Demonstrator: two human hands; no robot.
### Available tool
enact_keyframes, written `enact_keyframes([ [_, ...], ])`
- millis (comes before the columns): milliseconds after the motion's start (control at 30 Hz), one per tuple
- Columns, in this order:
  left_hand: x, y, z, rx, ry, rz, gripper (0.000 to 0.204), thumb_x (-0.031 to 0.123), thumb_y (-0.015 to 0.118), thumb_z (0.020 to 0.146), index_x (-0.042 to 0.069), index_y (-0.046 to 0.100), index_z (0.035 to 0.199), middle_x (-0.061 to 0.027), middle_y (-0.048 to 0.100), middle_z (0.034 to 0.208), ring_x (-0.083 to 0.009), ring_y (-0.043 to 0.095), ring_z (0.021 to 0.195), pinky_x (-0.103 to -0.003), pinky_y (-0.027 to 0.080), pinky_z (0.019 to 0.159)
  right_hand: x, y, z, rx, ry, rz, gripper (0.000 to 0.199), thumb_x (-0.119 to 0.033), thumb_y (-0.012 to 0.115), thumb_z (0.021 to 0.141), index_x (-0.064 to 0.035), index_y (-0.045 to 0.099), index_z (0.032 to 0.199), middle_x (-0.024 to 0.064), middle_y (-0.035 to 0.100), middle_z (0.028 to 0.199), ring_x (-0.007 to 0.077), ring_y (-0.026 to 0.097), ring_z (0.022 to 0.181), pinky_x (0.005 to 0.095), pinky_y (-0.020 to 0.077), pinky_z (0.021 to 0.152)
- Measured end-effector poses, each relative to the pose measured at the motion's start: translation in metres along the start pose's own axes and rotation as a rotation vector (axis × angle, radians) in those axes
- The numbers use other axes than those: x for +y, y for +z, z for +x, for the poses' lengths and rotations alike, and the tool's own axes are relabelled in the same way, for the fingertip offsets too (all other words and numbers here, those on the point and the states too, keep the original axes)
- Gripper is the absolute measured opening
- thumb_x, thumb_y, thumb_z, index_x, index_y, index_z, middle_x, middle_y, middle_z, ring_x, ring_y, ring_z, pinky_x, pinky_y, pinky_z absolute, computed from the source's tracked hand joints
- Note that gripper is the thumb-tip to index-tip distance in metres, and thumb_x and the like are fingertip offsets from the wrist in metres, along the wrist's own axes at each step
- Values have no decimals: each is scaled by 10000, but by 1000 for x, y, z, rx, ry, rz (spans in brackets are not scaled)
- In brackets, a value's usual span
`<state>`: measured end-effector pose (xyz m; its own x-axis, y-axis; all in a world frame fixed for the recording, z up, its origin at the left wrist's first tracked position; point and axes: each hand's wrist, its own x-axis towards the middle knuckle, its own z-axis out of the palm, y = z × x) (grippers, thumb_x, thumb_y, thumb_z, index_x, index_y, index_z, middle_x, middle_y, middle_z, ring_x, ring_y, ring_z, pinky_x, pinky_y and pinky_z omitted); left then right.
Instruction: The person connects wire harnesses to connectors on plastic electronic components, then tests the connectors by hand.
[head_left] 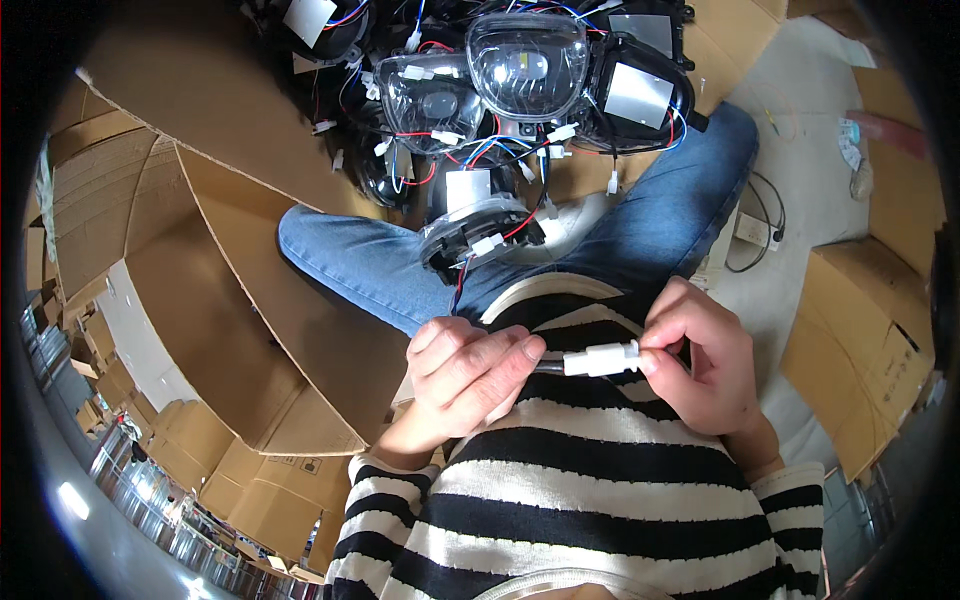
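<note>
Left to right, hands first. Our left hand (468,372) is closed, fingers curled, thumb and forefinger pinching a black sheathed cable (548,367); we judge the cable is gripped close to its end to keep it from swinging. The white plug connector (600,360) lies between our two hands, in front of the striped sweater (600,480), roughly level, probably held this way so both ends are within reach and in sight. Our right hand (705,362) has thumb and forefinger pinched shut on the connector's right end; whether its other fingers hold anything, we cannot tell. Red and blue wires (461,285) run from the nearest lamp unit (480,225) down behind our left hand; whether they join the cable, we cannot tell. That lamp sits just above the lap between the jeans-clad legs, likely kept near so its leads reach.

Surface and room, left to right: metal shelving (130,470) with boxes, a big open cardboard carton (190,290) beside the left knee, then heaped clear-lens lamps (527,65) with loose leads and white plugs, on a cardboard sheet (735,50). Right: pale floor (805,190), power strip (752,230) with black cord, cardboard box (850,340).
</note>
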<state>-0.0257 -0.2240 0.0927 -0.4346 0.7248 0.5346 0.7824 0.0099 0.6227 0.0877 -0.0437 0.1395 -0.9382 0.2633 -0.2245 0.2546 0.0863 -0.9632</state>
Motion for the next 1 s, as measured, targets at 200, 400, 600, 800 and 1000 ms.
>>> enact_keyframes([
  [200,8,-58,-9,128,-125,31,194,148,484,772,-25,503,857,-117,518,753,-225,514,657,-383,405,543,1,-14,-4,57,-44,124,73,32,561,648,-11,521,691,62,495,670,117,445,578,212,335,501],
  [400,-9,-209,-4,1227,-54,590,132,80,501,787,-22,570,834,-73,537,721,-154,512,629,-224,418,536,5,-14,-6,90,36,149,53,20,545,669,-15,519,699,62,492,675,107,429,577,212,327,494],
  [600,-78,-280,-79,724,-395,841,199,67,468,826,-27,567,970,-80,580,835,-140,538,698,-242,448,627,4,-10,3,-44,-3,80,62,26,539,679,-23,507,699,43,489,675,109,427,575,220,321,482],
  [800,-175,-201,-160,634,-887,636,205,84,491,829,-32,553,986,-74,591,844,-132,534,778,-242,438,710,4,-12,4,-42,10,20,61,18,542,686,-27,503,698,39,485,670,113,432,573,223,318,480],
  [1000,-95,-42,-39,28,-1014,304,199,108,544,770,26,575,949,-130,609,848,-189,588,743,-299,455,685,3,-5,11,-38,100,29,74,25,551,678,-27,499,690,41,480,663,128,458,581,235,344,498],
])
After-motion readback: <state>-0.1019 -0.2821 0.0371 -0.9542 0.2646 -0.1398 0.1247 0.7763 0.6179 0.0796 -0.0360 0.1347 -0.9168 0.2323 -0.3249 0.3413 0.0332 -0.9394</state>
